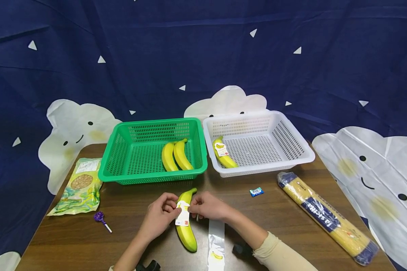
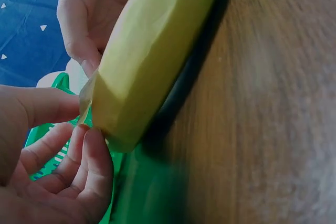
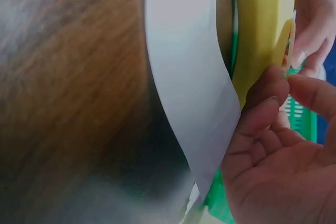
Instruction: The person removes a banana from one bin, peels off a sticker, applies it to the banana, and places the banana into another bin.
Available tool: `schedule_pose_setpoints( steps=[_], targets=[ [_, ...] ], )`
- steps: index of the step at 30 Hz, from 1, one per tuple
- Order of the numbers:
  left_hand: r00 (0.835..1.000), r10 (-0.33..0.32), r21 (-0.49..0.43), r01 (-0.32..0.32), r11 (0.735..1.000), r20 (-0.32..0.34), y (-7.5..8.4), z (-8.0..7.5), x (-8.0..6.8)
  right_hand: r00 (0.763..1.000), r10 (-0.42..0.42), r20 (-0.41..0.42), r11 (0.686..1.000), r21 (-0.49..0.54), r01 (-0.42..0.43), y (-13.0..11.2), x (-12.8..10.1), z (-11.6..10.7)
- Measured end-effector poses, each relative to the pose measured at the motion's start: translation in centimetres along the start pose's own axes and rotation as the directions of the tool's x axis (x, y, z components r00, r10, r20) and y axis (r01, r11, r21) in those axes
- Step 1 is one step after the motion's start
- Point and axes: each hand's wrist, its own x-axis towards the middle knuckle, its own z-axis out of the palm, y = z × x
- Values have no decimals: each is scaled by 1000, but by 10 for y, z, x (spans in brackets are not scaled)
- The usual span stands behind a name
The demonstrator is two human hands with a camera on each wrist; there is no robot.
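Observation:
A yellow banana point(image 1: 187, 237) lies on the wooden table with its stem pointing away, and a white sticker point(image 1: 182, 217) with a banana picture sits on its upper side. My left hand point(image 1: 159, 216) pinches the sticker's left edge between thumb and finger. On the other side, my right hand point(image 1: 208, 206) pinches the right edge. In the right wrist view a white sticker strip point(image 3: 184, 66) runs down against the curled fingers of that hand. The strip's near end on the table bears another banana sticker point(image 1: 217, 256).
Behind stand a green basket point(image 1: 152, 177) with two bananas point(image 1: 181, 154) and a white basket point(image 1: 268, 168) with one stickered banana point(image 1: 227, 161). A bag point(image 1: 81, 184) and purple lollipop point(image 1: 99, 216) lie left; a blue wrapped candy point(image 1: 256, 192) and spaghetti pack point(image 1: 325, 216) lie right.

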Motion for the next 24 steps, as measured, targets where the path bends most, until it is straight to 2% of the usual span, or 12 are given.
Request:
schedule_pose_setpoints(
  steps=[9, 15, 18, 24],
  targets=[
    [996, 94, 122, -94, 988, 10, -8, -1, -1, 1000, -11, -19, 994, -106, 8, -2, 1, 1],
    [993, 117, 157, -117, 981, 11, -9, -1, -3, 1000, -16, -20, 988, -152, 13, 0, 2, 2],
    [992, 120, 154, -126, 980, 46, -10, -3, -6, 1000, -23, -21, 985, -174, 19, 0, 1, 3],
    [979, 116, 115, -137, 984, 168, -17, -10, -9, 1000, -22, 0, 978, -205, 21, 2, 2, 2]
  ],
)
